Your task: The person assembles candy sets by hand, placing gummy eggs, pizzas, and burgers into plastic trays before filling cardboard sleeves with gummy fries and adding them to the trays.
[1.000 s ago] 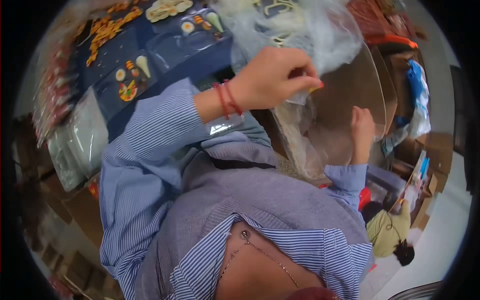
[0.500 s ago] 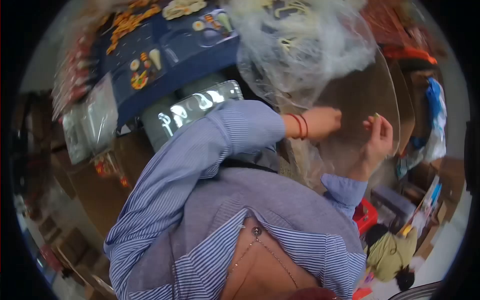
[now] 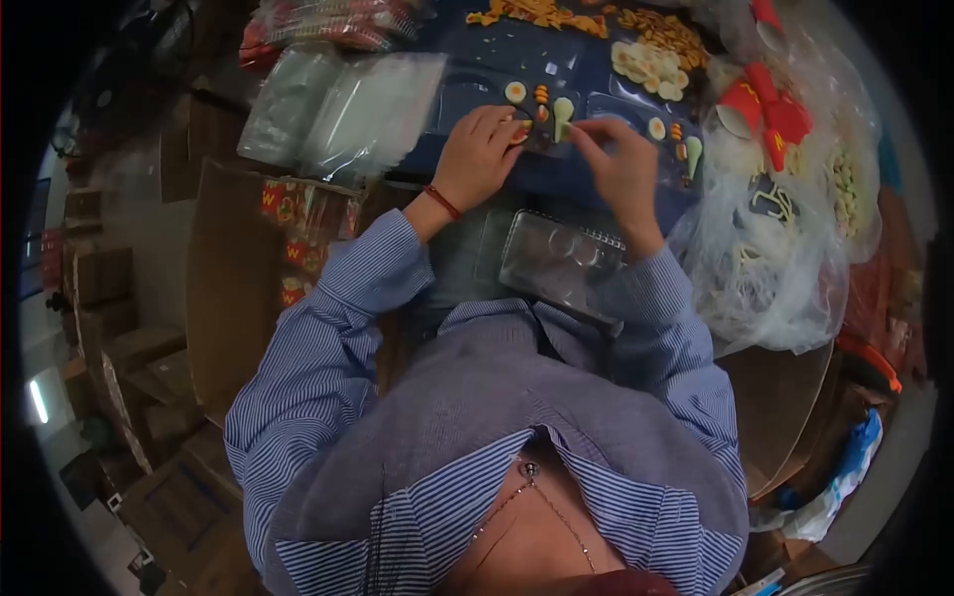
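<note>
My left hand (image 3: 475, 157) reaches over the blue work surface (image 3: 452, 149), its bent fingertips on a small round red-and-yellow toy food piece (image 3: 520, 132) that they partly cover. My right hand (image 3: 624, 171) pinches thumb and forefinger at the lower end of a pale green-and-white toy vegetable (image 3: 563, 111); a bit of green shows at the fingertips. A toy fried egg (image 3: 515, 92) and an orange-and-dark toy piece (image 3: 542, 94) lie just beyond the hands, in a clear plastic tray. To the right, another clear tray bears a similar egg (image 3: 657, 128) and a pale vegetable (image 3: 693, 154).
Heaps of orange toy pieces (image 3: 542, 14) and white egg pieces (image 3: 648, 68) lie at the back. Clear plastic sleeves (image 3: 373, 109) are at left. At right stands a plastic bag (image 3: 765, 268) of pale pieces, with red cartons (image 3: 780, 117) above. A clear tray (image 3: 556, 253) rests near my lap.
Both hands have moved from beside the plastic bag at the right to the trays on the blue surface. My left hand now touches the round piece. The view has turned too.
</note>
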### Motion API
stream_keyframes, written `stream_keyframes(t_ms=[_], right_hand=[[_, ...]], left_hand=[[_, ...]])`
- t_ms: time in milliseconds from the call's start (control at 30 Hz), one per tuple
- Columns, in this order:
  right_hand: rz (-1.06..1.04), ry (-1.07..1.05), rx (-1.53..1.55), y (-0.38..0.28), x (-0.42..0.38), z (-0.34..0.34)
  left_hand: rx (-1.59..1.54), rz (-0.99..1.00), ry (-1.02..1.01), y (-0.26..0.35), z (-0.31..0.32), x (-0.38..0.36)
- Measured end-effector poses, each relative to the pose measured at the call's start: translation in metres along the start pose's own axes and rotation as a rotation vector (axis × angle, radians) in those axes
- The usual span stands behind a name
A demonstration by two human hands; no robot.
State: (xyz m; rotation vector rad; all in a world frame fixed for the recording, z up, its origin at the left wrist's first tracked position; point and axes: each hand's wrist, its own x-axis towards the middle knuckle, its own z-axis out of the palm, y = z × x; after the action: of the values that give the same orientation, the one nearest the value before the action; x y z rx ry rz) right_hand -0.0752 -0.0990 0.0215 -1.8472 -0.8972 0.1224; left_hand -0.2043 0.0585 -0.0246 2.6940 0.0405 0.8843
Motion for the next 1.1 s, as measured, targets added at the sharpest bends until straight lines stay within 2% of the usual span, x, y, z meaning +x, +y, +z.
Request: stream_keyframes(t_ms=[67, 133, 167, 233, 267, 333, 433, 500, 567, 633, 767, 833, 1000, 1067, 1100], right_hand=[[0.011, -0.061, -0.004, 0.011, 0.023, 0.042], [-0.127, -0.103, -0.517, 0.017, 0.034, 0.066], [-0.128, -0.117, -0.523, 0.022, 0.037, 0.071], [-0.265, -0.057, -0.692, 0.028, 0.037, 0.078], [-0.265, -0.071, -0.696, 0.031, 0.037, 0.079], [-0.423, -0.064, -0.618, 0.034, 0.038, 0.079], [-0.456, -0.166, -0.521, 0.039, 0.041, 0.071], [-0.466, -0.153, -0.515, 0.04, 0.04, 0.065], [-0.48, -0.133, -0.513, 0.038, 0.035, 0.059], [-0.573, -0.263, -0.657, 0.033, 0.021, 0.051], [-0.559, -0.222, -0.727, 0.031, 0.01, 0.042], [-0.548, -0.294, -0.736, 0.037, 0.006, 0.037], [-0.483, -0.277, -0.766, 0.039, -0.01, 0.018], [-0.229, -0.096, -0.812, 0.043, -0.015, 0.006], [-0.157, -0.129, -0.892, 0.053, -0.017, 0.001]], left_hand=[[0.019, -0.023, -0.023, -0.012, 0.005, -0.011], [0.09, -0.043, -0.106, -0.013, 0.01, -0.019], [0.083, -0.056, -0.103, -0.017, 0.013, -0.021], [0.007, -0.048, -0.122, -0.021, 0.016, -0.025], [0.0, -0.06, -0.122, -0.021, 0.017, -0.028], [0.001, -0.041, -0.126, -0.016, 0.013, -0.029], [0.036, -0.055, -0.169, -0.015, 0.013, -0.029], [0.016, -0.083, -0.2, -0.014, 0.013, -0.029], [-0.003, -0.106, -0.225, -0.015, 0.013, -0.028], [0.064, -0.067, -0.291, -0.014, 0.008, -0.027], [0.136, -0.05, -0.345, -0.011, -0.007, -0.027], [0.134, -0.05, -0.44, -0.016, -0.007, -0.027], [0.177, -0.026, -0.429, -0.01, -0.002, -0.018], [0.21, -0.059, -0.413, -0.012, -0.001, -0.021], [0.229, -0.072, -0.411, -0.012, -0.001, -0.021]])
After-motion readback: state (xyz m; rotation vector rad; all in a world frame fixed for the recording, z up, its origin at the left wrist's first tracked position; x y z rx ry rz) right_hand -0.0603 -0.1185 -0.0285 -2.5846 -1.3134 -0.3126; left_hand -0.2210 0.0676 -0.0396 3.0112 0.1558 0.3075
